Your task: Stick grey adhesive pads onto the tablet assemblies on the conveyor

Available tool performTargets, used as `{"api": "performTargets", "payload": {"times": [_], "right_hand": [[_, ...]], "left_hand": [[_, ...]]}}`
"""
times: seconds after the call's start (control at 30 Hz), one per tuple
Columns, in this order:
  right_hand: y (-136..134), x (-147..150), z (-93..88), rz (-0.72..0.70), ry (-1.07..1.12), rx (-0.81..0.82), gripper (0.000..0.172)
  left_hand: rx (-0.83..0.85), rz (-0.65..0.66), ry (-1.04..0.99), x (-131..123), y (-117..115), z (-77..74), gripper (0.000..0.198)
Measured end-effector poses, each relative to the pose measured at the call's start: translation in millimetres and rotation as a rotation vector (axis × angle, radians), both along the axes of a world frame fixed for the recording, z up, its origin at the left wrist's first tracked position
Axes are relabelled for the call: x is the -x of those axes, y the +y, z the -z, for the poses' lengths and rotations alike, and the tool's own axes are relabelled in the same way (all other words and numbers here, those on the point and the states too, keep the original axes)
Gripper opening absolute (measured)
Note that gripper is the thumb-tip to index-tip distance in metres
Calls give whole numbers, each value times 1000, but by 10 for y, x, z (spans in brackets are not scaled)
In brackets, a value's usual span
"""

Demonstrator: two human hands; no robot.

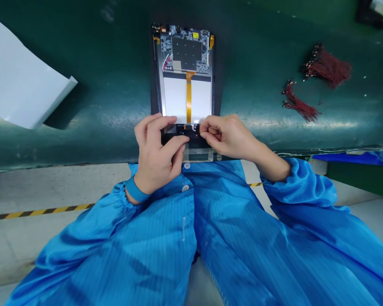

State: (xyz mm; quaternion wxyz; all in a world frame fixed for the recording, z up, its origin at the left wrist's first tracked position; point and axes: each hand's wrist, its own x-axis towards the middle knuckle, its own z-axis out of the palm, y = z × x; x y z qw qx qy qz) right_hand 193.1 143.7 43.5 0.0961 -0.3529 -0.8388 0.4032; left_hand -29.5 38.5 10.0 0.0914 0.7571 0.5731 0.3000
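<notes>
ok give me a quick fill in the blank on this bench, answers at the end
The left hand and right hand both pinch at a ____ part at the near edge of the open tablet.
The wire bundles on the green bench are ____.
The circuit board lies at the tablet's ____ end from the hands.

black; red; far

Two hands (pixel 157 149) (pixel 227 136), one open tablet (pixel 183 72), two bundles of red wires (pixel 327 66) (pixel 300 106)

Bright light, pale glare along the green workbench (pixel 258 85), strong wide-angle curvature at the edges
</notes>
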Motion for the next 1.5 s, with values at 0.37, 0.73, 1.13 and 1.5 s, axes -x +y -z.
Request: {"api": "performTargets", "payload": {"times": [0.37, 0.73, 1.13, 1.5], "right_hand": [[17, 18, -14, -43, -120, -11, 8], [33, 59, -61, -80, -218, -67, 9], [498, -219, -210, -30, -180, -137, 9], [793, -551, 168, 509, -131, -526, 12]], "left_hand": [[68, 48, -41, -28, 41, 48, 22], [-36, 35, -63, -146, 107, 198, 29], [-33, -24, 44, -370, 57, 138, 16], [-184, -66, 88, 311, -240, 20, 58]]}}
